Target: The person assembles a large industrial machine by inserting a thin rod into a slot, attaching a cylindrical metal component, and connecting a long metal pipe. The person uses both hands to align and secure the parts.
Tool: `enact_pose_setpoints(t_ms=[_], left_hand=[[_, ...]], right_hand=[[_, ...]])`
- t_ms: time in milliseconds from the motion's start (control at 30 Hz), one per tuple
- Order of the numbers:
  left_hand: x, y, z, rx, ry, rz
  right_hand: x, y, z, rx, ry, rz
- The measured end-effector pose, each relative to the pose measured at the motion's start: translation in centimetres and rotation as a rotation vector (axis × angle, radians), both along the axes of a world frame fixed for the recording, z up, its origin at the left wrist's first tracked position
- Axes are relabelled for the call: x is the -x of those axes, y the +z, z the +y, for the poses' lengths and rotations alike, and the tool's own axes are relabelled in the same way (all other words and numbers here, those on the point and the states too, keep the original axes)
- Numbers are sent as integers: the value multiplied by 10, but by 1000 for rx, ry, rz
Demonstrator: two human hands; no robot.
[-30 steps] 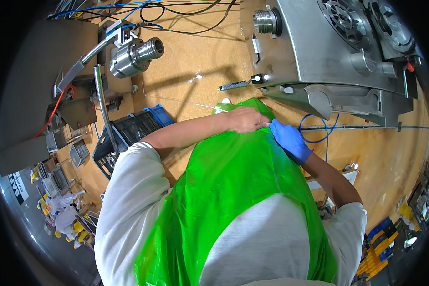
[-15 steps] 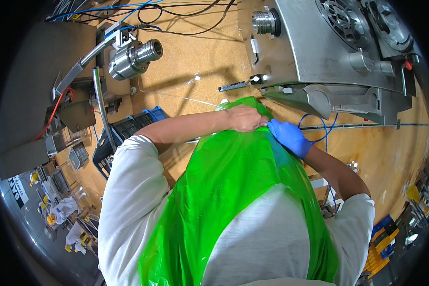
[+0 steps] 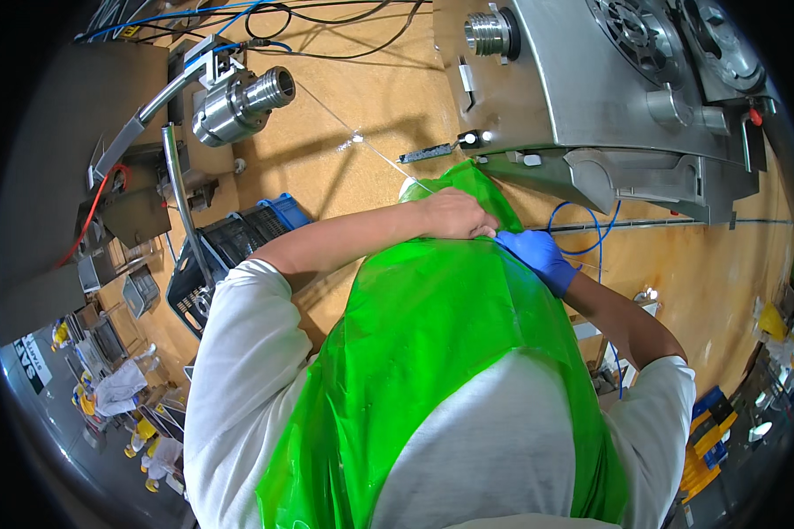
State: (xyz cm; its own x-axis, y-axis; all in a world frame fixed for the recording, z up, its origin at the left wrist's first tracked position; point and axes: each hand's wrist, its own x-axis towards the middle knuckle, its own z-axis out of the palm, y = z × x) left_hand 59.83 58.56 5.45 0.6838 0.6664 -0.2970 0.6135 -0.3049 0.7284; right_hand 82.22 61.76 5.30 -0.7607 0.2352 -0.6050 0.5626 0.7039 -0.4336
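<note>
A green plastic apron covers my front over a white shirt. At its waist my left hand, bare, is closed, its fingertips meeting those of my right hand. That one wears a blue glove and is closed too, pressed against the apron. A thin white string runs from behind my left hand out to the far left, over the floor. What the touching fingertips pinch is hidden between them. The lower part of the apron juts out beyond my hands.
A large steel machine stands at the far right. At the far left a metal arm carries a steel coupling. A dark crate sits left of my arm. Cables cross the tan floor. People in yellow headwear work at the left rim.
The loose white string has swung up and away, from lying low toward the left to stretching toward the steel coupling. My hands stay together at the waist, nearly in place.
</note>
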Motion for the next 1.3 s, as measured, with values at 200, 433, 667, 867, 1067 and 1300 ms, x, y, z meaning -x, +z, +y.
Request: enact_pose_setpoints(t_ms=[200, 433, 667, 867, 1067, 1300], left_hand=[[-5, -4, -1, 142, 58, -61], [-10, -5, -5, 207, 79, -58], [-10, -1, -4, 113, 63, -24], [-3, 7, 0, 119, -22, -7], [-8, -16, -15, 78, 204, -69], [53, 25, 22, 112, 418, -358]], right_hand=[[-8, 2, -12, 33, -200, 78], [-11, 8, -20, -103, -143, 100], [-8, 9, -16, -67, -176, 70], [-3, 18, -6, 22, -106, 50], [2, 17, 0, 15, -293, 106], [8, 108, 54, -113, -524, 392]])
